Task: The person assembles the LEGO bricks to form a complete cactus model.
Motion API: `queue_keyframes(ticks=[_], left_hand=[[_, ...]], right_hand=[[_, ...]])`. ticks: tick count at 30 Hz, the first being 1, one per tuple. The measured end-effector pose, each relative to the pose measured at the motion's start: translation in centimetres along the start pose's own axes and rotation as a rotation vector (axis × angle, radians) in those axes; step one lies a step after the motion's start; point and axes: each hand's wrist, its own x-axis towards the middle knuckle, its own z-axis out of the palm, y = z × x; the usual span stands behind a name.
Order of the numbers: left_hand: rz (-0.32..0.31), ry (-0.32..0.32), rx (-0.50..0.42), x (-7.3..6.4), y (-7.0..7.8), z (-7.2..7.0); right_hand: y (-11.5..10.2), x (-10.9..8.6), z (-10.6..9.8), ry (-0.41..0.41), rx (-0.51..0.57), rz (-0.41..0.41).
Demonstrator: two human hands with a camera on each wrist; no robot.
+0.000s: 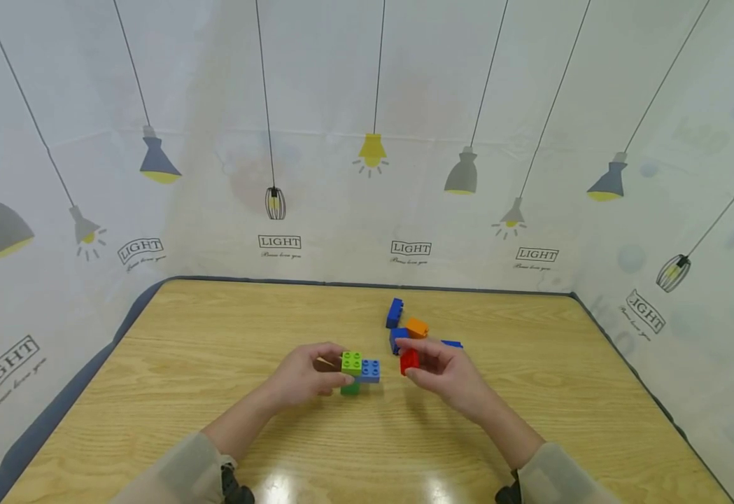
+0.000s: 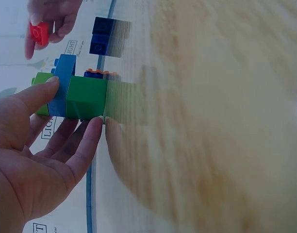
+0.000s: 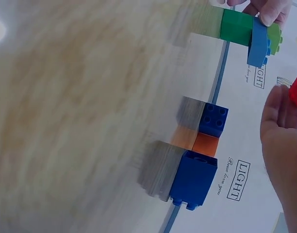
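Note:
My left hand (image 1: 300, 378) holds a small stack of toy building bricks. A dark green brick (image 2: 86, 99) forms its base, standing on the table. Across that lies a lighter blue brick (image 1: 371, 370), jutting out to the right, and a lime green brick (image 1: 351, 362) sits on top. In the left wrist view the thumb presses the side of the blue brick, with the other fingers on the opposite side. To the right of the stack, my right hand (image 1: 455, 374) pinches a red brick (image 1: 409, 362) between thumb and fingers, above the table and apart from the stack.
Beyond my right hand lie loose bricks on the wooden table (image 1: 247, 315): a dark blue one (image 1: 394, 313) at the back, an orange one (image 1: 417, 327), another dark blue one (image 1: 398, 339), and a partly hidden blue one (image 1: 452, 344). A lamp-printed curtain (image 1: 329, 210) surrounds the table.

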Motion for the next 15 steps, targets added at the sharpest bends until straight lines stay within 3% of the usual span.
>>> queue_keyframes(ticks=[7, 15], left_hand=[[0.007, 0.000, 0.005, -0.05, 0.02, 0.02], [-0.017, 0.007, -0.002, -0.04, 0.07, 0.08]], right_hand=[[-0.22, 0.12, 0.13, -0.006, 0.035, -0.061], [-0.64, 0.28, 0.46, 0.049, 0.061, -0.026]])
